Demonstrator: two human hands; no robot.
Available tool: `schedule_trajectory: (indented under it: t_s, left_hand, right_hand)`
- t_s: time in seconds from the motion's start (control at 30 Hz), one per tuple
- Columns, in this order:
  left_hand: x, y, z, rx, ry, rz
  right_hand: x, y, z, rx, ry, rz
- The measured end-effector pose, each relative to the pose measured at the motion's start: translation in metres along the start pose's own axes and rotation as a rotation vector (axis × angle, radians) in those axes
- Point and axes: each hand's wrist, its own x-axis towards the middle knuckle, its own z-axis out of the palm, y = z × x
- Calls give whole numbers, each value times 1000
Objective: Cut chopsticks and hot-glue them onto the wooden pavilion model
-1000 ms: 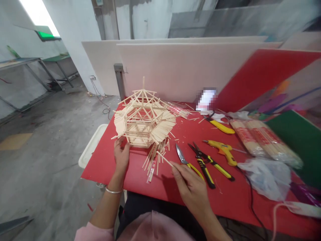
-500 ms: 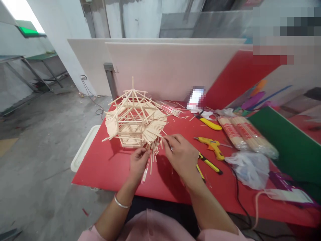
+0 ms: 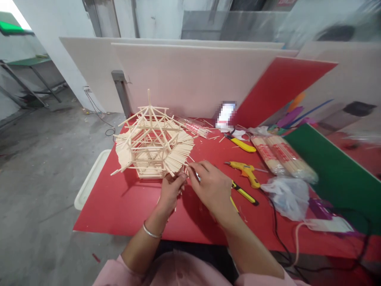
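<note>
A pavilion-like model of thin wooden sticks [image 3: 150, 149] stands on the red table, with an open pointed frame on top and fanned rows of sticks around it. At its front right corner my left hand [image 3: 171, 191] is closed in a pinch; what sits between its fingertips is too small to make out. Close beside it, my right hand [image 3: 210, 186] is closed around a small shiny metal tool [image 3: 198, 175], mostly hidden by the fingers. Its fingertips are close to the ends of the model's sticks. Loose sticks under my hands are largely covered.
A yellow glue gun [image 3: 245, 171] and yellow-black cutter knife [image 3: 245, 193] lie right of my hands. Farther back are a yellow-handled tool [image 3: 244, 144], bundled sticks [image 3: 285, 157] and a phone [image 3: 226, 115]. A plastic bag [image 3: 288, 196] and cables lie at right.
My left hand has moved up and right, close to my right hand, and now covers the loose sticks there. The whole view has shifted slightly; the model stays in place.
</note>
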Motion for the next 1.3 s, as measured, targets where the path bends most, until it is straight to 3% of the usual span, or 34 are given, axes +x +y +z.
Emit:
schedule_trajectory:
  t_s: [0.57,1.3]
  left_hand:
    - [-2,2,-7,-19,61,-85]
    - [0,0,-13,-20,64,-78]
  right_hand:
    - [2,-2,6,-30,52,12]
    - [3,-3,8,-37,96,1]
